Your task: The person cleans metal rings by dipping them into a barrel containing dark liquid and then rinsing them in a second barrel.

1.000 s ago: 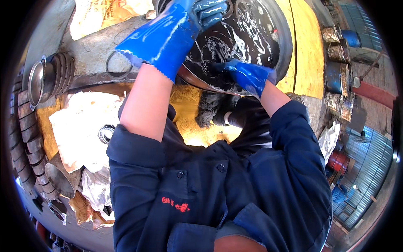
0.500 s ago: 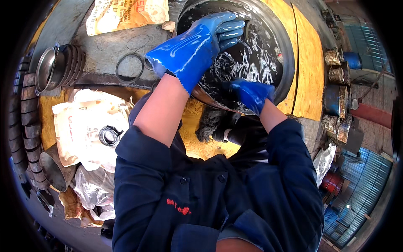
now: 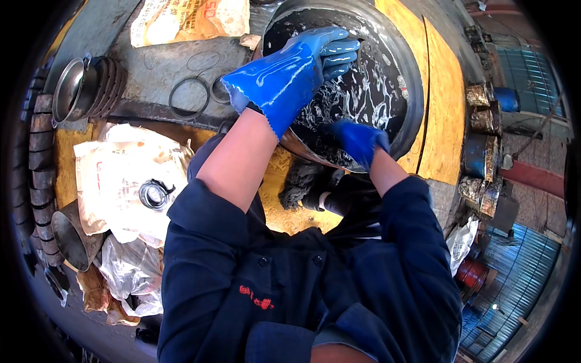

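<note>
Both of my hands wear wet, shiny blue rubber gloves and work over a round dark basin (image 3: 413,91) of black liquid streaked with white foam or glare. My left hand (image 3: 330,53) is over the basin's left part, back of the glove up. Its fingers are curled close together; whatever lies beneath them is hidden. Nearer to me, my right hand (image 3: 362,142) reaches over the near side of the basin, its fingertips lost in the dark liquid and out of sight.
A grey surface left of the basin bears thin black rings (image 3: 189,98) and a printed paper sack (image 3: 190,23). Metal bowls (image 3: 71,91) are nested at far left. Another sack (image 3: 115,187) carries small black rings (image 3: 155,194). Yellow boards (image 3: 440,121) flank the basin's right.
The whole view has shifted slightly. Within the basin my right hand has moved a little to the left, while my left hand keeps nearly the same place and curl.
</note>
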Available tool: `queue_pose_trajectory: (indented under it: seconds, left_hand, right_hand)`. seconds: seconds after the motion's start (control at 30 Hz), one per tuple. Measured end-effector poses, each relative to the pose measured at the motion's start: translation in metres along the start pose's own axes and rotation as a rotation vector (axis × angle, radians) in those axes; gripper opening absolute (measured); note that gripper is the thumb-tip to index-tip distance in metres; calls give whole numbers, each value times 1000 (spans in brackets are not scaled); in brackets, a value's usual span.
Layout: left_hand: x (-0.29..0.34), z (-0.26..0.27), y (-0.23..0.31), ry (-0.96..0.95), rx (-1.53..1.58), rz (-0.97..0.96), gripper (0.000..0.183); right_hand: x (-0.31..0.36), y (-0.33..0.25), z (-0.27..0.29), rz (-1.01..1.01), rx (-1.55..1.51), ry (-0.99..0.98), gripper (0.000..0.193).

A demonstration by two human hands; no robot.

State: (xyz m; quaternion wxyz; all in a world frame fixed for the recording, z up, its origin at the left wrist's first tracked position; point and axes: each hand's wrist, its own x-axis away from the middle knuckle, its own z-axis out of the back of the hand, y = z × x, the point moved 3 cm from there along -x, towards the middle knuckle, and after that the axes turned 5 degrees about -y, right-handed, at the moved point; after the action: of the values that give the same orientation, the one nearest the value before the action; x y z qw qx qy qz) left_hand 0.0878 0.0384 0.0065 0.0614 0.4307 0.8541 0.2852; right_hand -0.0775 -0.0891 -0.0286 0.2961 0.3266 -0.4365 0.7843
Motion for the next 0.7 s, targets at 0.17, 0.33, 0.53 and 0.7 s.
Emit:
queue_pose_trajectory:
  seconds: [0.17,0.33,0.53,0.7]
  left_hand:
    - [-2,-1,-4,-27,41,2,32]
    - [7,-4,1,-44,39,-18,34]
    - [10,-12,4,13,1,14,34]
    - [-5,-5,-2,-118,108,12,31]
  right_hand:
    - [-62,43,-1,64,-114,115,45]
    - [-55,52,-1,49,-230,-51,45]
    - [-37,31,7,39,30,83,45]
    - [-92,64,3,148,-314,67,45]
